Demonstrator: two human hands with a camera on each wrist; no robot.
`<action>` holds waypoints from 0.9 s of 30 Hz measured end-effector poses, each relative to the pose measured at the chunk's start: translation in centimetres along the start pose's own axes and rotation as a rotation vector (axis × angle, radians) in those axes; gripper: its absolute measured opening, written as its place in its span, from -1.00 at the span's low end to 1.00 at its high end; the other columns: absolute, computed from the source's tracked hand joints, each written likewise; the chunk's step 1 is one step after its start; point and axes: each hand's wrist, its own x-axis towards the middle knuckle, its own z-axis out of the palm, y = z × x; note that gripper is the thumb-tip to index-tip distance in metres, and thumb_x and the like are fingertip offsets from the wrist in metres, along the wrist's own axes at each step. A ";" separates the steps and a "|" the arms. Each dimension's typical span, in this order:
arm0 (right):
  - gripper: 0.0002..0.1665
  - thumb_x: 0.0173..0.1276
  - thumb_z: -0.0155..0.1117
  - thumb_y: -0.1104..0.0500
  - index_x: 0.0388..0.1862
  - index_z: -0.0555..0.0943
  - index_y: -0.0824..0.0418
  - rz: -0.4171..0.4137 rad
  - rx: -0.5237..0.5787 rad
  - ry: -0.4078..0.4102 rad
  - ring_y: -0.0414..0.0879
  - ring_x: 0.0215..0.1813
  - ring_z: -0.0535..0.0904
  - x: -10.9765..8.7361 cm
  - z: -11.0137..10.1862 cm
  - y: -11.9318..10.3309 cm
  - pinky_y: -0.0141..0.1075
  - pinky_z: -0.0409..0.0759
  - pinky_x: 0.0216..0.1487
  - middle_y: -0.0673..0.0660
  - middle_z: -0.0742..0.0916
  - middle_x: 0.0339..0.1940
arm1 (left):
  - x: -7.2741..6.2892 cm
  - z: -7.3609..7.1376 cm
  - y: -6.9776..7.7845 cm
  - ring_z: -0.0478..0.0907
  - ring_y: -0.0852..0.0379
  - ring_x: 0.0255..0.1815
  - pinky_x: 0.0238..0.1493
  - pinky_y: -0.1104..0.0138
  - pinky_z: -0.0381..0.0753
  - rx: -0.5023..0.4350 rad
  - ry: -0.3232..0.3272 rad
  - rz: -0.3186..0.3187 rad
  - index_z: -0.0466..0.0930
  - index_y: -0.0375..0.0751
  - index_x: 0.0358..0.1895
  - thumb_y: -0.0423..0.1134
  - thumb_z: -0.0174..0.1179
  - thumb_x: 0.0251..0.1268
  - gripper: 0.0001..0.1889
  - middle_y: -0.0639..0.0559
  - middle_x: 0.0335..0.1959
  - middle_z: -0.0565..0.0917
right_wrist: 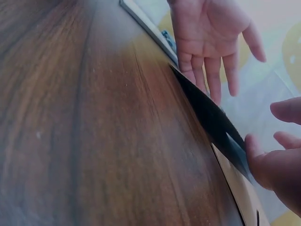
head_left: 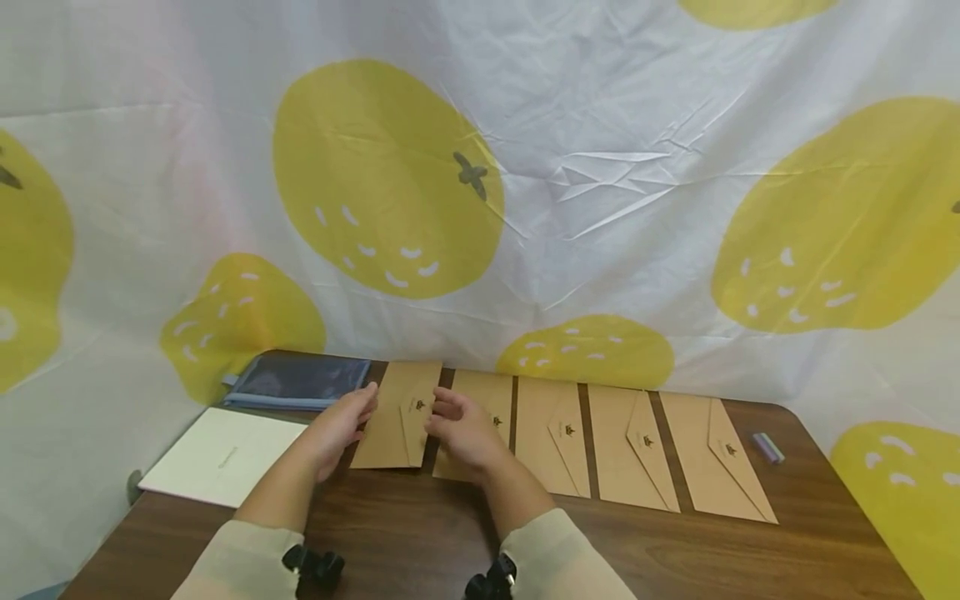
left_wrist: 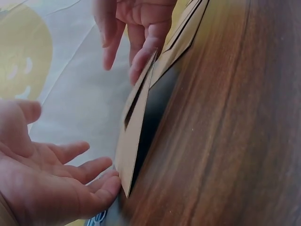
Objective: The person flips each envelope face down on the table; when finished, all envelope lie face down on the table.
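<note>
Leftmost in a row of several brown paper envelopes, one envelope (head_left: 390, 421) with a triangular flap and a small dark crown print lies between my two hands. My left hand (head_left: 337, 433) is at its left edge, fingers extended and touching that edge in the left wrist view. At the opposite edge is my right hand (head_left: 468, 433), its fingers loosely bent, partly covering the second envelope (head_left: 480, 385). Both wrist views show the leftmost envelope (left_wrist: 131, 150) tilted, with one side raised off the table and a dark shadow beneath. Neither hand pinches it.
Three more envelopes, the nearest being this envelope (head_left: 540, 425), continue to the right. A small pale purple and green block (head_left: 768, 448) sits beyond them. At the left are a white flat box or booklet (head_left: 217, 458) and a blue zip pouch (head_left: 300, 379). A fruit-print curtain (head_left: 585, 275) hangs behind the wooden table (head_left: 405, 533).
</note>
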 end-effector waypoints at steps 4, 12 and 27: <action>-0.26 0.53 0.29 0.31 0.65 0.36 0.26 -0.024 -0.027 0.003 0.25 0.59 0.47 0.0 0.1 -0.1 0.10 0.47 0.61 0.29 0.49 0.62 | -0.1 0.3 0.2 -0.08 -0.39 0.79 0.74 -0.29 0.00 0.052 0.003 -0.007 0.02 -0.26 0.73 0.15 -0.17 0.77 -0.25 -0.32 0.78 0.03; -0.20 0.47 0.37 0.27 0.65 0.38 0.20 -0.066 -0.037 -0.033 0.22 0.54 0.48 0.0 1.1 0.2 0.04 0.51 0.57 0.26 0.41 0.67 | -0.3 0.6 0.4 0.03 -0.36 0.77 0.70 -0.33 0.10 0.079 -0.022 0.006 0.14 -0.14 0.71 0.10 0.02 0.71 -0.30 -0.25 0.75 0.18; -0.16 0.55 0.30 0.28 0.73 0.25 0.16 -0.079 0.107 -0.151 0.05 0.33 0.62 -0.8 3.0 -1.0 -0.23 0.67 0.29 0.29 0.38 0.67 | -0.7 1.2 0.8 0.20 -0.36 0.72 0.55 -0.34 0.39 -0.038 -0.063 0.029 0.12 -0.05 0.72 0.14 0.13 0.65 -0.24 -0.19 0.76 0.16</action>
